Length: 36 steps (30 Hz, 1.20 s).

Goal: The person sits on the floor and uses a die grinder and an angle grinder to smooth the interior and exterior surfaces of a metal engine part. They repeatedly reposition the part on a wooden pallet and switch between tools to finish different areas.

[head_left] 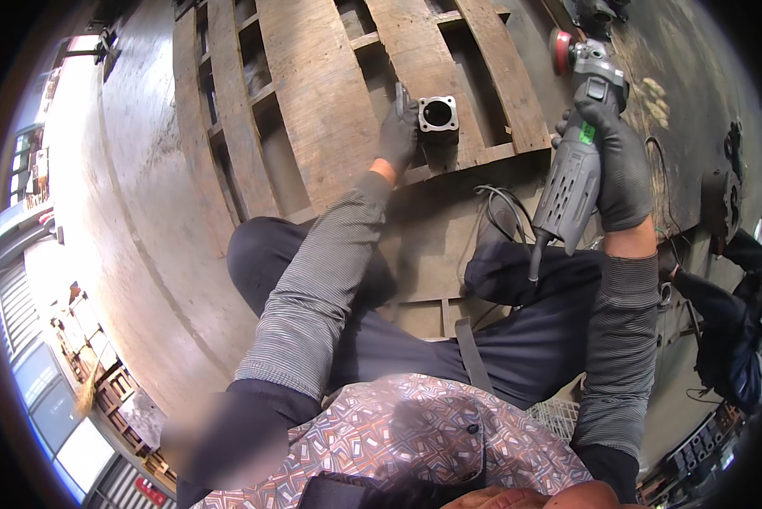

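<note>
A square, hollow metal part [438, 137] stands on a wooden pallet [317, 102], its round opening [437, 114] too dark to show any contents. The gloved left hand [400, 131] is against the part's left side, fingers partly hidden, so whether it grips cannot be told. The gloved right hand [622, 165] is wrapped around a gray power grinder [571, 182], its red disc [561, 53] seen nearly edge-on.

Light, as I receive it: strong, from the left, where windows [80, 450] glow. Glare: one broad patch, floor [143, 246] whitened there. Shadows: deep, in gaps of the pallet [313, 93]. Right side: dimmer. Focus: grinder [572, 182] clean-edged to my eye; blurred smudge over the dark sleeve [266, 411], lower left. Distortion: fisheye curvature toward black corners.
</note>
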Tool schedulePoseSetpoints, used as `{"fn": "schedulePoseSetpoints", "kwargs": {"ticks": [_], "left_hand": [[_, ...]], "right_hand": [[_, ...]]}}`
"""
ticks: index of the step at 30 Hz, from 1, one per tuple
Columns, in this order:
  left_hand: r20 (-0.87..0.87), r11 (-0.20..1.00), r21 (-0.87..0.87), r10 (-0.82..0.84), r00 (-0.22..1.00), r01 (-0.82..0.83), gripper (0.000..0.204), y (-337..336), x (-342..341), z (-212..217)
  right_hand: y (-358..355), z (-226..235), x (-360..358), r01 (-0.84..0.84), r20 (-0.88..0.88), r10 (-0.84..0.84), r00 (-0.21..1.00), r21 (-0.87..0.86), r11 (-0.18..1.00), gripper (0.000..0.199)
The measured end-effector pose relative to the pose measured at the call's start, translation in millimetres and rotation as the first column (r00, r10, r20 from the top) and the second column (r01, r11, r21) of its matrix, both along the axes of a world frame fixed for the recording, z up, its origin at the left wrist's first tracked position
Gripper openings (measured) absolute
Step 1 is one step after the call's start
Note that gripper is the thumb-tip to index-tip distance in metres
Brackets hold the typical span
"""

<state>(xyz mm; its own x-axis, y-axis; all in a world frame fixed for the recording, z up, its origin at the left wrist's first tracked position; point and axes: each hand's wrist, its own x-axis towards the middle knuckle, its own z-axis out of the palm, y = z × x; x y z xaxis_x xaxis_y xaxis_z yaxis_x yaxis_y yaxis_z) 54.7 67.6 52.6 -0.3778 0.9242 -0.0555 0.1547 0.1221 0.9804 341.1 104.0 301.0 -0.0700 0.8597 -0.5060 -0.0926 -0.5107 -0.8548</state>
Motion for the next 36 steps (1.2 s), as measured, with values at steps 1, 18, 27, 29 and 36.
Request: {"fn": "schedulePoseSetpoints", "kwargs": {"ticks": [1, 18, 27, 29, 36], "left_hand": [[-0.057, 0.998, -0.068, 0.0, 0.998, -0.003, 0.055, -2, 6, 0], [0.646, 0.664, -0.307, -0.38, 0.662, 0.682, 0.057, -119, 38, 132], [0.307, 0.758, -0.434, -0.384, 0.871, 0.487, 0.103, -146, 76, 120], [0.393, 0.763, -0.464, -0.279, 0.876, 0.451, 0.106, -146, 89, 117], [-0.115, 0.748, -0.556, -0.501, 0.858, 0.362, 0.083, -106, 39, 109]], "right_hand": [[-1, -4, -2, -0.03, 0.021, 0.03, 0.999, -0.003, 1.0, 0.034], [-72, -125, -91, -0.451, 0.859, 0.266, 0.437, -0.047, 0.892, 0.074], [-78, -121, -119, -0.387, 0.866, 0.26, 0.428, -0.084, 0.918, 0.075], [-74, -120, -115, -0.371, 0.884, 0.22, 0.412, -0.058, 0.927, 0.076], [-81, -135, -103, -0.483, 0.923, 0.146, 0.356, 0.048, 0.874, 0.079]]}}
